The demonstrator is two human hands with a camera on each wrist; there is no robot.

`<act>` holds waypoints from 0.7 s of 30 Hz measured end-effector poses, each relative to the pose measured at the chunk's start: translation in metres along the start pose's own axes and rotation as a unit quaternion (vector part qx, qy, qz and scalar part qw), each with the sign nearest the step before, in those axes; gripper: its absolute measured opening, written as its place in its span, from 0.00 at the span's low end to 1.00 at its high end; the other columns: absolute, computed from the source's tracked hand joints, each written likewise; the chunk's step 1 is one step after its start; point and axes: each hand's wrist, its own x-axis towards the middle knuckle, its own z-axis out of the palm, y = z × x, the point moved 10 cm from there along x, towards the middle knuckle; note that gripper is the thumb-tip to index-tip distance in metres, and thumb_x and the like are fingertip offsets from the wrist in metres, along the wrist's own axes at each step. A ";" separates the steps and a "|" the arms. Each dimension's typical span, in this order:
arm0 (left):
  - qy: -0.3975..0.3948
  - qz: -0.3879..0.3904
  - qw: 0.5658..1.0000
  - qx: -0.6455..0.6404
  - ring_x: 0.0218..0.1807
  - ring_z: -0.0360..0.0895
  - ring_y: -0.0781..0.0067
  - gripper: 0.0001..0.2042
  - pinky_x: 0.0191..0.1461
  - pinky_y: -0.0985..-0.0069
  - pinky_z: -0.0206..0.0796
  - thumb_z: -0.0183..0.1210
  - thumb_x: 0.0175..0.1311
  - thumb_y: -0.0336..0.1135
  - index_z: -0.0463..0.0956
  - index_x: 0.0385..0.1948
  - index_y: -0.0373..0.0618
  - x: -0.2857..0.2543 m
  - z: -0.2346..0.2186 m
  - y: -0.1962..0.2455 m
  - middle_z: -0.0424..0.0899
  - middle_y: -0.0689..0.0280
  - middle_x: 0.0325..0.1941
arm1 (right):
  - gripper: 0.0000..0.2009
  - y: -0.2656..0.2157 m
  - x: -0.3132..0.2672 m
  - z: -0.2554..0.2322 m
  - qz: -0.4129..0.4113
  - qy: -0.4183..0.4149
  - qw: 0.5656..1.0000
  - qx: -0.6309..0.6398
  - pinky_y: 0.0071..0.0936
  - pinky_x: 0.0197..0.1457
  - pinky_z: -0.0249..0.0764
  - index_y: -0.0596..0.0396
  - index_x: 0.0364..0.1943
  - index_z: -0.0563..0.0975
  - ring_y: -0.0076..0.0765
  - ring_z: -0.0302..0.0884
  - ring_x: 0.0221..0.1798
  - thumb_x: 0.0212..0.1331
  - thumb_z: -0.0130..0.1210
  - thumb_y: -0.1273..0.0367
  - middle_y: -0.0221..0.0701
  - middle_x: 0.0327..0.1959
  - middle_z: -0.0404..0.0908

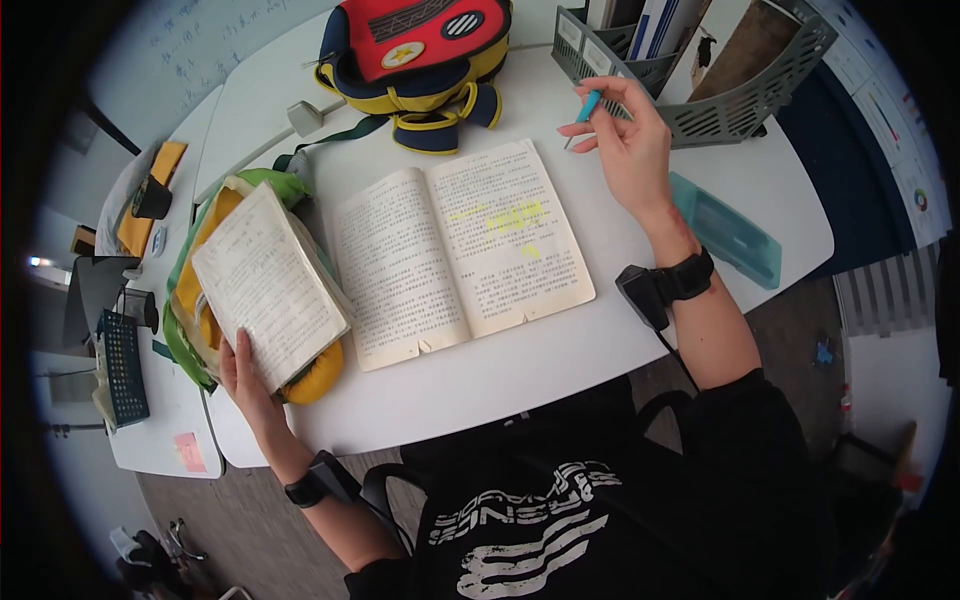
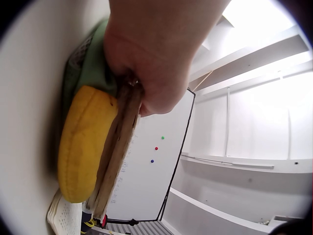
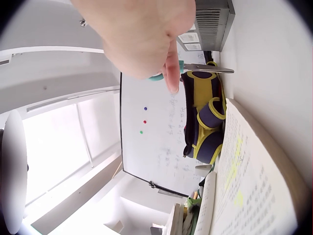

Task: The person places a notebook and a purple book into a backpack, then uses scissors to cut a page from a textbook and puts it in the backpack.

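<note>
Clock directions as in the head view.

Item: open printed book, pages yellow-highlighted. Lies flat at the middle of the surface; spine runs from between 11 and 12 to between 5 and 6 o'clock. From the right hand it lies at 8 o'clock; from the left hand, at 2 o'clock.

Item: teal-handled scissors. Pinched in the right hand, raised off the surface; long axis from 1 to 7 o'clock, blade tip toward 7, just beside the open book's 1 o'clock corner. Finger placement in the handle loops: cannot tell. Judged the governing relation: tip to that corner, with the right hand the nearer.

Item: worn paper-bound volume. Gripped by the left hand at its lower edge; long axis from 11 to 5 o'clock. Sits at about 9 o'clock from the open book, over a green-and-yellow bag. Contact between the two books: cannot tell.

Item: teal pencil case. On the surface, 3 o'clock from the open book.
</note>
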 end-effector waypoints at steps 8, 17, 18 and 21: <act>0.021 -0.008 1.000 0.009 0.56 0.79 0.74 0.22 0.60 0.77 0.69 0.57 0.72 0.35 0.68 0.63 0.31 -0.002 0.001 0.002 0.80 0.57 0.59 | 0.16 -0.011 -0.001 0.005 -0.020 -0.027 0.995 0.092 0.27 0.42 0.87 0.60 0.60 0.70 0.41 0.88 0.44 0.69 0.46 0.78 0.40 0.53 0.77; 0.031 -0.012 0.999 0.017 0.55 0.79 0.74 0.23 0.59 0.77 0.69 0.59 0.72 0.35 0.69 0.63 0.32 -0.001 -0.005 -0.001 0.80 0.58 0.58 | 0.11 0.006 -0.009 0.027 0.040 -0.091 0.993 0.067 0.28 0.46 0.87 0.60 0.53 0.69 0.36 0.87 0.46 0.70 0.51 0.74 0.36 0.51 0.76; 0.036 -0.012 0.999 0.015 0.55 0.79 0.74 0.23 0.59 0.77 0.70 0.59 0.72 0.36 0.69 0.63 0.32 -0.001 -0.005 -0.001 0.80 0.58 0.58 | 0.10 0.007 -0.009 0.029 0.044 -0.100 0.990 0.091 0.28 0.45 0.88 0.60 0.54 0.69 0.37 0.87 0.46 0.71 0.49 0.74 0.36 0.52 0.75; 0.041 -0.010 0.999 0.011 0.55 0.79 0.74 0.23 0.59 0.77 0.70 0.59 0.71 0.36 0.69 0.63 0.32 0.000 -0.005 -0.001 0.80 0.58 0.57 | 0.10 0.011 -0.006 0.034 0.044 -0.114 0.984 0.132 0.29 0.46 0.88 0.60 0.55 0.67 0.38 0.86 0.48 0.73 0.44 0.75 0.37 0.54 0.73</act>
